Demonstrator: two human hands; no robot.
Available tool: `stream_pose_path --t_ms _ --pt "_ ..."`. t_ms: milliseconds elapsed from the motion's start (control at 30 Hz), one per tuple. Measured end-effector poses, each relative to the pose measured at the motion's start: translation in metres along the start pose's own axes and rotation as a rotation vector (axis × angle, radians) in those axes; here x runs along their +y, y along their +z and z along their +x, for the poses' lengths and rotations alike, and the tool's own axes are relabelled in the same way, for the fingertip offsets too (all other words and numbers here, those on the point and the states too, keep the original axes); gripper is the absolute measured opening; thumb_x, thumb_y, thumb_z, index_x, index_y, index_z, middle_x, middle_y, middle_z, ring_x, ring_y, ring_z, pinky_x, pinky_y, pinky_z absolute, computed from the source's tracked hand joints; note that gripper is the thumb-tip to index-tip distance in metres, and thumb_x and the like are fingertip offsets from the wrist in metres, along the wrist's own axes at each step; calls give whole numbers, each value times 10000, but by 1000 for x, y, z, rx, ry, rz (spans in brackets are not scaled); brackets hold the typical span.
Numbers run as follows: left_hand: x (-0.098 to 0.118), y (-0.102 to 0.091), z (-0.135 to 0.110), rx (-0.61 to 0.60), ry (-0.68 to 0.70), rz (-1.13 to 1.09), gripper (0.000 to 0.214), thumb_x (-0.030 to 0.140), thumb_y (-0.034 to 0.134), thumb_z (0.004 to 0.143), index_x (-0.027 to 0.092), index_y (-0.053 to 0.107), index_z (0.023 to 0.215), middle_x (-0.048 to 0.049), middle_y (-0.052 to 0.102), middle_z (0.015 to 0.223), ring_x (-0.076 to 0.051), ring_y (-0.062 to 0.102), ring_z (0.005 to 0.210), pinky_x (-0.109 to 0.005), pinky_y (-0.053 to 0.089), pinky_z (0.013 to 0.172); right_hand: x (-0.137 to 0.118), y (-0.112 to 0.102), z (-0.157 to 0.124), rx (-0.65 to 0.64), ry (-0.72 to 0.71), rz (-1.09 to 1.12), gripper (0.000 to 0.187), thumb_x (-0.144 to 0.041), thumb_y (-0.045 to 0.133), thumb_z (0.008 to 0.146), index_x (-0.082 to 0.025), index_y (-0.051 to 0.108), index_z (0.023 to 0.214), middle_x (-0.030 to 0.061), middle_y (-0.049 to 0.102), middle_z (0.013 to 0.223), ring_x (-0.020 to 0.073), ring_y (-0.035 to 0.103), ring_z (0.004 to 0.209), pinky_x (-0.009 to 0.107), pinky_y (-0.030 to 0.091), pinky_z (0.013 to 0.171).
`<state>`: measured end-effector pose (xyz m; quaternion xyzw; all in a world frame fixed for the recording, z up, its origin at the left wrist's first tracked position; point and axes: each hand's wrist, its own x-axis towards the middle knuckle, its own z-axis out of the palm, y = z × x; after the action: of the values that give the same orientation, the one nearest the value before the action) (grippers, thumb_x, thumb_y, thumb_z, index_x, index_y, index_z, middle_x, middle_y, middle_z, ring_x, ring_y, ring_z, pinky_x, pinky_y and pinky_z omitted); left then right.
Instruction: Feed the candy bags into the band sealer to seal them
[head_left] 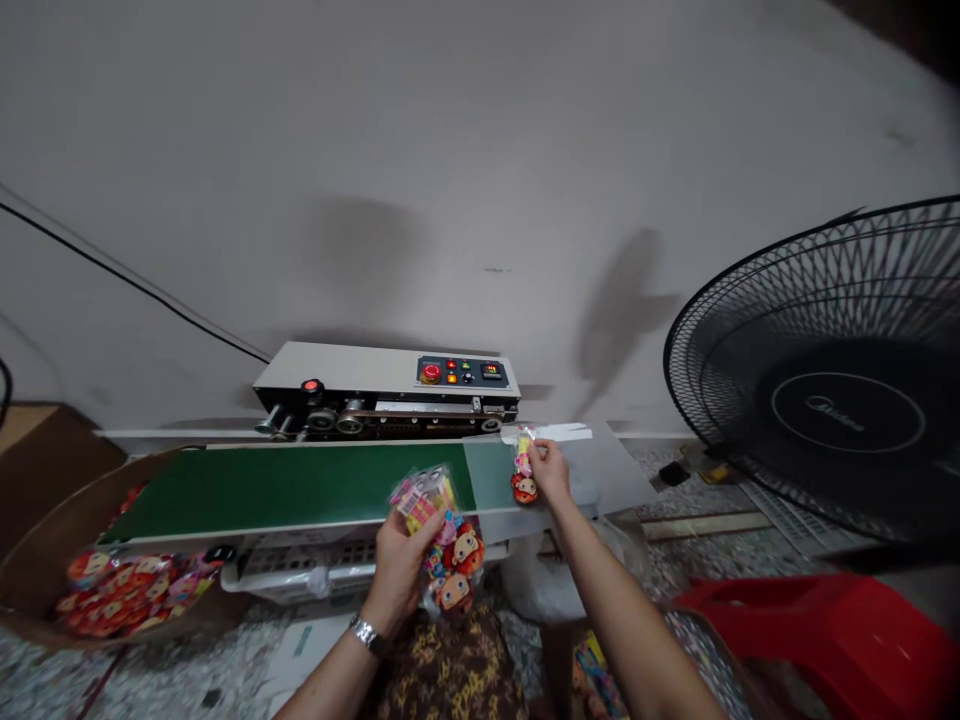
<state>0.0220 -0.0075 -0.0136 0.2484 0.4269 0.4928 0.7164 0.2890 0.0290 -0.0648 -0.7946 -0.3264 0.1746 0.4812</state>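
Observation:
My left hand (397, 565) is closed around a bunch of several small clear packets (442, 535) printed with cartoon faces, held in front of the green conveyor belt (285, 490). My right hand (550, 470) pinches one such packet (523, 470) and holds it upright on the grey feed plate (600, 475) at the belt's right end, just below the intake of the band sealer machine (390, 390). A watch sits on my left wrist.
A cardboard box (45, 540) at the left end holds several sealed packets (124, 590). A large black fan (832, 370) stands at the right, a red plastic stool (817, 630) below it. A cable runs along the white wall.

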Motion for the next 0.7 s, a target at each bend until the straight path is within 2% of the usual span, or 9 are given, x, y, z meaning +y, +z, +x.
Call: stream_pose_path --t_ms 200,300,367,433,467,567,600,633,700 --pt "2 -2 1 -15 -10 14 467 226 785 547 146 592 965 -89 693 934 -201 664 747 -339 507 750 -1 23 11 -69 -64 -122 235 -377 546 710 -178 597 824 -44 544 497 116 487 451 202 307 466" --pt "3 -1 1 -21 -9 10 459 215 786 548 145 593 959 -89 693 939 -202 663 753 -335 509 748 -17 30 8 -152 -121 -258 189 -324 565 721 -181 610 836 -25 555 528 130 501 499 218 329 507" --pt "4 1 0 -37 -11 -6 472 208 783 556 148 585 980 -94 689 953 -208 661 776 -344 505 763 -33 30 0 -150 -200 -363 244 -303 587 719 -181 611 929 26 600 669 151 536 603 235 359 560" --pt "6 2 0 -59 -8 -28 482 203 778 565 149 579 1001 -101 683 971 -211 657 801 -353 498 784 -50 26 -16 -132 -321 -382 327 -316 589 732 -186 586 1032 77 604 860 169 550 719 255 388 627" --pt "7 3 0 -67 -8 -39 483 205 775 572 148 577 1009 -103 681 977 -211 654 807 -358 495 792 -59 23 -27 -163 -385 -333 336 -334 568 755 -188 574 1057 85 591 915 168 549 743 260 400 652" --pt "11 7 4 -72 -19 -68 483 224 768 586 144 577 1022 -105 680 967 -212 652 802 -369 491 796 -81 12 -70 -437 -513 -83 302 -379 484 821 -188 566 1040 54 585 880 143 546 703 249 429 657" --pt "12 8 6 -69 -24 -79 484 233 768 587 143 578 1023 -103 681 959 -213 651 799 -368 492 791 -86 8 -84 -522 -547 -43 312 -394 505 811 -193 565 1042 46 583 873 143 547 708 247 435 658" --pt "13 9 7 -66 -25 -90 478 242 767 588 142 581 1017 -100 681 951 -214 650 798 -362 493 784 -90 6 -97 -577 -583 -34 339 -406 547 784 -201 564 1054 44 580 885 151 550 741 250 439 675" --pt "14 12 8 -77 -25 -112 448 261 753 609 146 585 1008 -93 679 951 -212 647 809 -345 492 779 -96 3 -116 -596 -639 -79 426 -409 624 724 -216 554 1098 55 567 942 179 546 831 270 438 730"
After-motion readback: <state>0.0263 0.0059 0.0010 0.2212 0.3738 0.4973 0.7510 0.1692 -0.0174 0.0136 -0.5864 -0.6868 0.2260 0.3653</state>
